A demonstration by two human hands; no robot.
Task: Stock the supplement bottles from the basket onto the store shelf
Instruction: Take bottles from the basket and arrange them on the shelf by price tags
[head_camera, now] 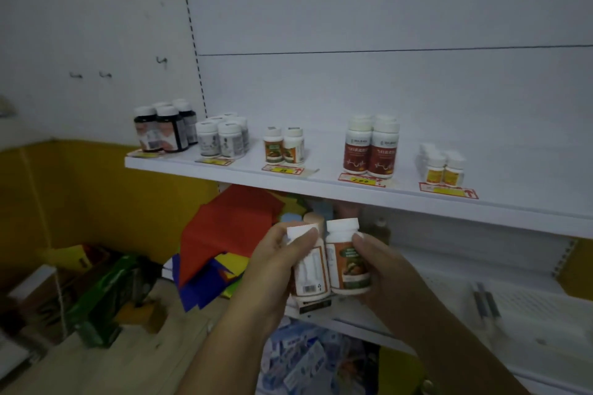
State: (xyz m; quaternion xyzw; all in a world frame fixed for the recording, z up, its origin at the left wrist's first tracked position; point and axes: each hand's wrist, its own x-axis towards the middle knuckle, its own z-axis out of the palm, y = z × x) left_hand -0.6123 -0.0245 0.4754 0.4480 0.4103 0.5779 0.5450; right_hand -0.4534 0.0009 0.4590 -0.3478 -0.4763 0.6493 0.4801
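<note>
Fingers [303,240] of the left hand [279,256] curl round a white-capped bottle, the thumb lying across its cap. This left bottle [309,276] shows its barcode side. On the right hand [377,261] the thumb [361,242] presses the shoulder of a second bottle, and the other fingers seem to wrap behind it, out of sight. This right bottle [348,263] faces forward with an orange and green label. Both hands grip firmly, with neither slack nor spread. The two bottles stand upright side by side, touching, in the air below the front edge of the shelf [321,184] and near its middle.

The task looks partly done. Five groups already stand on the shelf, each behind a price tag: dark bottles [160,133] at the left end, grey-label bottles [223,138], a matching pair [284,147] with the same orange and green label, red-label bottles [372,149], and small yellow-label bottles [444,167]. The two held bottles are not yet shelved; judging by the labels, they belong with the matching pair, where space shows behind and beside it. The basket is not in view, so how many bottles remain cannot be told.
</note>
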